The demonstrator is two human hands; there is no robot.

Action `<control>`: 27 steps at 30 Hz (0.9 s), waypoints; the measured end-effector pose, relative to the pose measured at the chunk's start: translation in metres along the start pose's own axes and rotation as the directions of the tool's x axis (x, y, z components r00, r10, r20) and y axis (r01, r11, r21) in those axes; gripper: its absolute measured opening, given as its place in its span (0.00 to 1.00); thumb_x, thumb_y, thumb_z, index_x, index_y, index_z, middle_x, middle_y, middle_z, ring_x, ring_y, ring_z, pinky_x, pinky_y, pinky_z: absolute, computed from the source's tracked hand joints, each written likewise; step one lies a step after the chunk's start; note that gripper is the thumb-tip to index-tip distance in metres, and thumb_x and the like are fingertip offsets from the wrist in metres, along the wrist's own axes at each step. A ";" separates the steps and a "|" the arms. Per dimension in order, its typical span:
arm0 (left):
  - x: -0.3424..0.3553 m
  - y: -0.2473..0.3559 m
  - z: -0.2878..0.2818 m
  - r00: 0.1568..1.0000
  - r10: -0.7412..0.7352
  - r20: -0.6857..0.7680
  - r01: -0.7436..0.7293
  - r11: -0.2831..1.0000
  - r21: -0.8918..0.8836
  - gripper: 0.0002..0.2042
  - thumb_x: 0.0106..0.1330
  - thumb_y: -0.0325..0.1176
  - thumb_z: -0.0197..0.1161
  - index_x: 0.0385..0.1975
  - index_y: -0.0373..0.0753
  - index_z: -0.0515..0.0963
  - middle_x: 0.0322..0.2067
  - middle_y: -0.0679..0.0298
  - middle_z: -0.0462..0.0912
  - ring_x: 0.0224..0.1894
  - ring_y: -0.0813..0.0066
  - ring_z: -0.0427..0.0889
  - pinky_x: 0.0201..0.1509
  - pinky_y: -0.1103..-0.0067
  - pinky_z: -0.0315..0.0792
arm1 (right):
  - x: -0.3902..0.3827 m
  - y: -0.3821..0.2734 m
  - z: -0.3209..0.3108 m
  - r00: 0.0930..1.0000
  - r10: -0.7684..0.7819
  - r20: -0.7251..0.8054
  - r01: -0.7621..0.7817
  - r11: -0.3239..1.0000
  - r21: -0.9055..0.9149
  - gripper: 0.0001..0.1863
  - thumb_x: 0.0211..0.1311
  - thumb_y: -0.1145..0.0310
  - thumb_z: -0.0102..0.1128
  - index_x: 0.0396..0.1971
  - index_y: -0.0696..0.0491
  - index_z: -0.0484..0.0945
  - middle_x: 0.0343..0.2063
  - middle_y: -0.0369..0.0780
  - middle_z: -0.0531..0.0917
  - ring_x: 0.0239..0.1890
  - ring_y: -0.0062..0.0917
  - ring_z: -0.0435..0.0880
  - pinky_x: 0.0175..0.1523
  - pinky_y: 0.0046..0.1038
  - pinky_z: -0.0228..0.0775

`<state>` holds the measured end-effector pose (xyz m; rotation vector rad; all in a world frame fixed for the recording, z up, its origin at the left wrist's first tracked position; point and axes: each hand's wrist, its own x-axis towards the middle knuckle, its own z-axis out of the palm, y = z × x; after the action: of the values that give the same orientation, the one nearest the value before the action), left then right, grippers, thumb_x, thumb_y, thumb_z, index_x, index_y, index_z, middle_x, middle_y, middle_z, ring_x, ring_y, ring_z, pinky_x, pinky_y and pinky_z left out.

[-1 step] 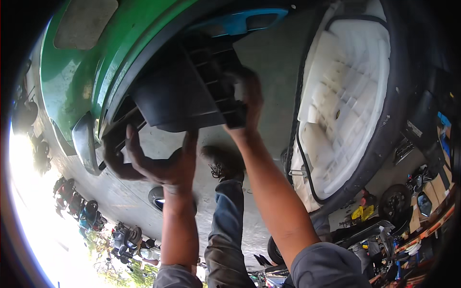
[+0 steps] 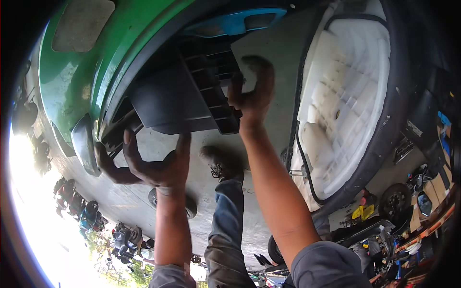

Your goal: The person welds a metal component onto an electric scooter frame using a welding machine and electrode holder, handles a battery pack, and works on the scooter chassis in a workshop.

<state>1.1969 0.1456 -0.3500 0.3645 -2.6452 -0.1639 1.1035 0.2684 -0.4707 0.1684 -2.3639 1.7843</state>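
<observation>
- Your left hand [image 2: 161, 170] is bare.
- Far below its fingers, your left sleeve [image 2: 170, 277] is gray and a bit wrinkly.
- Your right hand [image 2: 255, 98] is bare too.
- Far below its fingers, your right sleeve [image 2: 331, 266] is gray, short and wide.
- Lower down, between your left and right fingers, your shoe [image 2: 225, 165] is dark with thin laces.
- Below that, your pants leg [image 2: 224, 211] is faded blue, then brownish gray farther from the shoe.
</observation>
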 end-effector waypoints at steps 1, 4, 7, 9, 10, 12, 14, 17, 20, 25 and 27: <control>0.006 -0.012 -0.004 1.000 -0.006 0.029 0.003 0.994 0.112 0.55 0.41 0.55 0.82 0.67 0.33 0.58 0.62 0.43 0.63 0.66 0.45 0.61 0.69 0.51 0.55 | 0.018 0.008 0.003 0.994 0.058 -0.095 -0.055 0.998 0.032 0.24 0.51 0.69 0.68 0.48 0.61 0.75 0.43 0.50 0.80 0.47 0.46 0.81 0.51 0.39 0.73; 0.038 -0.042 -0.021 0.984 0.120 0.133 -0.154 0.947 0.282 0.61 0.37 0.66 0.79 0.70 0.39 0.58 0.68 0.39 0.53 0.71 0.37 0.49 0.70 0.38 0.36 | 0.066 0.021 0.022 0.994 -0.110 -0.013 0.111 0.993 0.039 0.20 0.47 0.66 0.72 0.40 0.59 0.79 0.37 0.47 0.84 0.39 0.40 0.85 0.44 0.35 0.77; 0.051 -0.042 -0.023 0.942 0.256 0.215 -0.315 0.896 0.314 0.60 0.36 0.67 0.78 0.70 0.42 0.60 0.69 0.41 0.52 0.70 0.37 0.48 0.68 0.42 0.42 | 0.092 0.021 0.033 0.993 -0.076 0.087 0.057 0.977 0.207 0.16 0.40 0.65 0.74 0.29 0.56 0.83 0.29 0.44 0.86 0.31 0.38 0.86 0.37 0.34 0.79; 0.057 -0.039 -0.021 0.929 0.310 0.204 -0.364 0.865 0.344 0.57 0.39 0.66 0.77 0.70 0.43 0.62 0.67 0.42 0.53 0.68 0.40 0.50 0.63 0.49 0.50 | 0.099 0.021 0.032 0.987 -0.045 0.152 0.023 0.990 0.141 0.16 0.38 0.63 0.75 0.26 0.56 0.83 0.28 0.44 0.87 0.28 0.38 0.87 0.34 0.33 0.80; 0.058 -0.038 -0.018 0.920 0.335 0.202 -0.388 0.849 0.358 0.56 0.40 0.66 0.77 0.69 0.44 0.62 0.66 0.42 0.54 0.67 0.41 0.51 0.61 0.53 0.55 | 0.101 0.023 0.031 0.981 -0.125 0.149 0.092 0.973 0.213 0.16 0.38 0.62 0.75 0.26 0.56 0.83 0.27 0.44 0.87 0.28 0.38 0.87 0.34 0.33 0.80; 0.061 -0.037 -0.014 0.898 0.387 0.211 -0.440 0.814 0.380 0.53 0.43 0.65 0.77 0.69 0.44 0.64 0.65 0.43 0.56 0.64 0.45 0.54 0.57 0.60 0.63 | 0.096 0.026 0.030 0.982 -0.125 0.141 0.087 0.964 0.251 0.17 0.37 0.61 0.76 0.27 0.56 0.83 0.26 0.44 0.86 0.28 0.39 0.86 0.34 0.33 0.79; 0.063 -0.038 -0.007 0.883 0.437 0.173 -0.467 0.777 0.423 0.51 0.45 0.64 0.76 0.68 0.45 0.65 0.63 0.44 0.57 0.61 0.48 0.56 0.55 0.64 0.68 | 0.091 0.031 0.027 0.976 -0.113 0.188 0.068 0.971 0.231 0.17 0.41 0.64 0.77 0.32 0.55 0.83 0.29 0.43 0.86 0.31 0.37 0.86 0.36 0.32 0.78; 0.064 -0.038 -0.002 0.883 0.449 0.137 -0.460 0.769 0.443 0.48 0.49 0.64 0.72 0.68 0.44 0.64 0.61 0.46 0.60 0.58 0.50 0.59 0.56 0.61 0.64 | 0.068 0.031 0.022 0.970 -0.216 0.114 0.188 0.958 0.218 0.20 0.42 0.64 0.79 0.37 0.54 0.83 0.36 0.42 0.85 0.37 0.36 0.86 0.42 0.33 0.77; 0.063 -0.037 -0.004 0.874 0.461 0.155 -0.472 0.725 0.501 0.44 0.56 0.64 0.66 0.68 0.41 0.64 0.58 0.47 0.64 0.60 0.45 0.63 0.59 0.52 0.59 | 0.037 0.021 0.011 0.993 -0.118 0.004 0.113 0.954 0.279 0.25 0.40 0.63 0.80 0.41 0.51 0.82 0.41 0.42 0.83 0.41 0.39 0.84 0.46 0.36 0.77; 0.065 -0.033 -0.009 0.862 0.475 0.178 -0.496 0.713 0.496 0.46 0.54 0.65 0.68 0.68 0.42 0.64 0.58 0.47 0.63 0.62 0.45 0.61 0.60 0.51 0.58 | -0.021 0.010 -0.029 0.982 -0.182 0.059 0.181 0.983 0.024 0.29 0.41 0.61 0.80 0.47 0.51 0.79 0.47 0.42 0.80 0.47 0.41 0.82 0.50 0.41 0.75; 0.066 -0.032 -0.008 0.874 0.463 0.150 -0.472 0.732 0.492 0.46 0.54 0.69 0.64 0.68 0.44 0.65 0.59 0.47 0.63 0.62 0.44 0.60 0.61 0.52 0.57 | -0.041 0.013 -0.045 0.977 -0.169 0.129 0.175 0.984 -0.032 0.28 0.42 0.62 0.79 0.46 0.51 0.80 0.47 0.41 0.81 0.47 0.40 0.82 0.50 0.41 0.76</control>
<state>1.1513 0.0962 -0.3206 -0.1609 -2.6651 0.7261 1.1445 0.3147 -0.4790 0.4777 -2.3867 1.6868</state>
